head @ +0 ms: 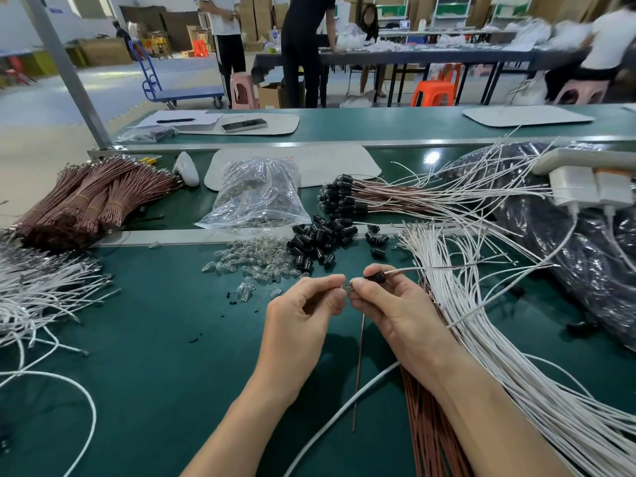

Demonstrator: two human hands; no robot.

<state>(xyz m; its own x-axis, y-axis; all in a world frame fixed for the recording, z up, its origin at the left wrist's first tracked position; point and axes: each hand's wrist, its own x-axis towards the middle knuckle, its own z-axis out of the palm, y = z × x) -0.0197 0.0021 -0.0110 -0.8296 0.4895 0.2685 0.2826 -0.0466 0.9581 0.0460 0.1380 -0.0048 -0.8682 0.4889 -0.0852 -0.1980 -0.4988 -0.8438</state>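
Now black socket (375, 277) sits pinched in right hand (392, 313), bulb (347, 288) in left hand (303, 316).

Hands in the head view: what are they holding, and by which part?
The right hand pinches a black cap round its body. The left hand pinches a small clear bulb, mostly hidden, between its fingertips.

You are wearing the one camera on your head, and it is looking forward and down along the green bench (155, 339). It is riding close above your left hand (303, 315) and right hand (395, 311), near enough to be showing the glass bulb (348, 287) and the black cap (375, 277) they are pinching. Its wide angle is also taking in the far table (430, 56) and the people (303, 46) across the room.
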